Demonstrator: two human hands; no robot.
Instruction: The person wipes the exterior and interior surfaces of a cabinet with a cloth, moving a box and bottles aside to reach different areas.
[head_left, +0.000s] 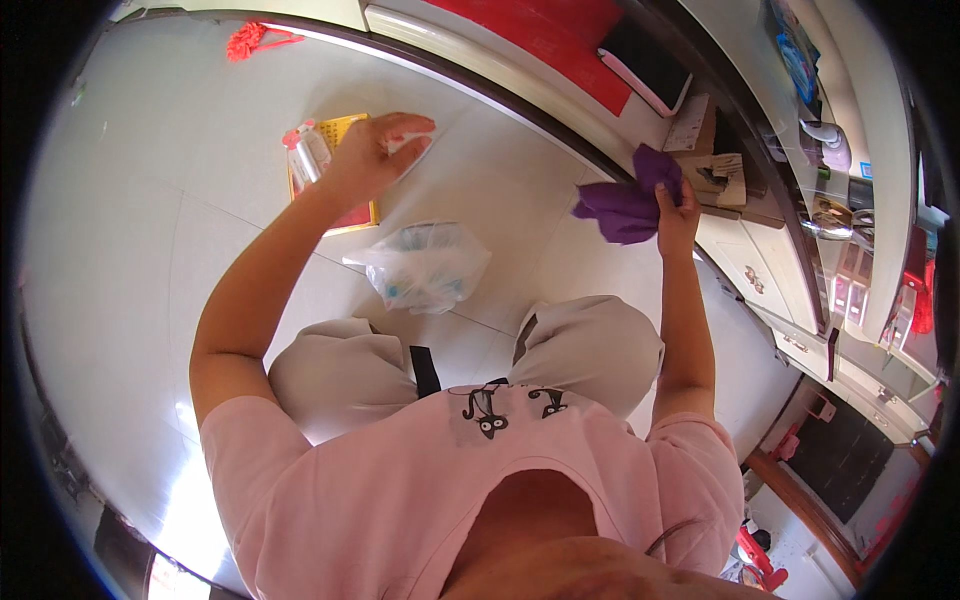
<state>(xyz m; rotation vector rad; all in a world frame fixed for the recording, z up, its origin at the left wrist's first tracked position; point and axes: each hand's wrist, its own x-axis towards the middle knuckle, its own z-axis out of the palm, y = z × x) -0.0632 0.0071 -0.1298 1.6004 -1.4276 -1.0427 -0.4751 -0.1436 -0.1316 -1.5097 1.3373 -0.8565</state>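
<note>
My right hand (679, 214) grips a bunched purple cloth (622, 202) in front of the open cabinet shelf. Over the floor to the left, my left hand (379, 154) has its fingers and thumb curved apart. Something white shows between and below them; whether the hand holds it cannot be made out. Partly behind that hand and wrist lies a flat yellow-edged box or book (345, 127). A small clear package with a silvery tube (306, 154) rests on it. Nearer my knees, a translucent plastic bag (427, 266) with blue-green items inside sits on the tiles.
A red flower-like ornament (247, 41) lies far off near the cabinet base. On the shelf are a red sheet (555, 45), a black flat object with a pale edge (645, 60) and torn cardboard (724, 180). White drawers (750, 262) and a glass-topped counter stand at right.
</note>
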